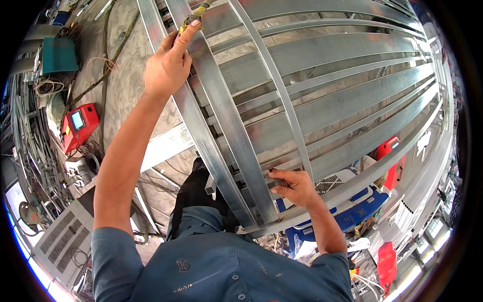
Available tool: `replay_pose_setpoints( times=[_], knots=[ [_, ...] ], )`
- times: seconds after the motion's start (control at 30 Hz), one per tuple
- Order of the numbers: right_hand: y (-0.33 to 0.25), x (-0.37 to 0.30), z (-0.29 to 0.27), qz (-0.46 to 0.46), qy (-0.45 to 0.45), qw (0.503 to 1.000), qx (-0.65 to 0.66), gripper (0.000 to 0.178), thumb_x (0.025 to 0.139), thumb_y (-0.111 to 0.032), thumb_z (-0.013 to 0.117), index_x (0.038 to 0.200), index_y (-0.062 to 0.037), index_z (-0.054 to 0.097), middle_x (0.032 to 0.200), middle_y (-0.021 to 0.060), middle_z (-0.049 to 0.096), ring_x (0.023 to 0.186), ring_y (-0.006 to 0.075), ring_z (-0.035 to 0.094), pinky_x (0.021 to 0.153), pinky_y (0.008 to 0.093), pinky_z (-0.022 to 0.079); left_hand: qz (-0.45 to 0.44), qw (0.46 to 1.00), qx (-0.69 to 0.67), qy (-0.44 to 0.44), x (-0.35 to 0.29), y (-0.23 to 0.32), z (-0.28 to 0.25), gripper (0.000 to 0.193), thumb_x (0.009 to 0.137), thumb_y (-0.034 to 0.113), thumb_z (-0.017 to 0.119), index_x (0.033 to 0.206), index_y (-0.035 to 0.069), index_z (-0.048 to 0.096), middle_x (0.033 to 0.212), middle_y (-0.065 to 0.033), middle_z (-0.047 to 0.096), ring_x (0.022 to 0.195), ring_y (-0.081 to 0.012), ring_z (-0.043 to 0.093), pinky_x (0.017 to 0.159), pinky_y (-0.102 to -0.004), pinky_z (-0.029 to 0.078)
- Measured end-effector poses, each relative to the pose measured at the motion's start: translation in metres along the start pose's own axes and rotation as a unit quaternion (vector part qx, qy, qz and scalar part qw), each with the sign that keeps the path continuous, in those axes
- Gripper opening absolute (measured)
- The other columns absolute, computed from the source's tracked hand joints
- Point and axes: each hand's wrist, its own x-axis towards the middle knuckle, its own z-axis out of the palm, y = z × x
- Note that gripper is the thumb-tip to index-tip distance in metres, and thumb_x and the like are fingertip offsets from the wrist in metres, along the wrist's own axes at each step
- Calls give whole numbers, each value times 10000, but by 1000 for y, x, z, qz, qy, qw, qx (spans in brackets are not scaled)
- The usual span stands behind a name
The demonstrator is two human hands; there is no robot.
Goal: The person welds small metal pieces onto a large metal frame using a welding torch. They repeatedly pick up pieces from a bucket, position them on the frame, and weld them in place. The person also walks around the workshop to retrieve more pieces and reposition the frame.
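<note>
A large frame of grey metal bars (241, 138) and wide flat slats (342, 55) stretches out before me. My left hand (171, 63) is closed round a yellow and black handle (193, 19) at the far left of the frame, above a long edge tube (201, 126). The tool's working end is cut off by the top of the picture. At the near part of the frame, my right hand (296, 187) has its thumb and index finger bent in a pinch beside the inner long bar. What lies between those fingertips is hard to make out.
Left on the floor stand a red machine with a screen (80, 127), a green box (59, 55) and cables (105, 65). Metal offcuts (30, 131) pile at the far left. A grey vented cabinet (64, 241) is lower left; a blue case (347, 214) sits beyond my right forearm.
</note>
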Motion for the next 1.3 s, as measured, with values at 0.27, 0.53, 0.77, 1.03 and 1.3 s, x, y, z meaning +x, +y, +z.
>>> replay_pose_setpoints(
  times=[0.27,0.53,0.77,1.03,1.3],
  knots=[
    [9,-2,0,21,-6,999,38,406,885,-131,830,1252,-13,703,1143,107,766,742,54,631,685,228,546,1,1000,19,11,0,-1,2,782,891,58,604,1522,486,431,1295,-132,672,915,-355,739,694,-447,639],
    [5,-1,1,25,-3,999,36,409,878,-126,834,1248,-10,704,1094,98,772,748,52,634,675,226,539,-9,1000,14,1,0,-1,2,788,892,58,599,1526,490,420,1306,-149,660,925,-366,736,699,-455,640],
    [1,-1,0,35,-15,998,48,381,895,-75,805,1255,-7,700,1073,102,771,816,59,687,698,231,554,-10,1000,7,-10,1,-1,2,802,893,54,596,1536,492,401,1324,-160,647,942,-373,733,717,-458,637],
    [-6,0,0,46,-14,998,52,364,900,-50,785,1252,-13,700,974,91,771,838,83,729,695,234,555,-22,1000,3,-19,1,-1,1,792,893,38,593,1531,476,425,1327,-167,647,967,-383,724,757,-454,625],
    [-11,0,-2,55,-12,998,34,382,903,-97,800,1269,-38,703,865,73,772,714,75,682,625,237,535,-15,1000,-7,-10,2,1,0,794,885,30,609,1530,461,438,1312,-184,657,954,-378,727,740,-453,620]
  ],
)
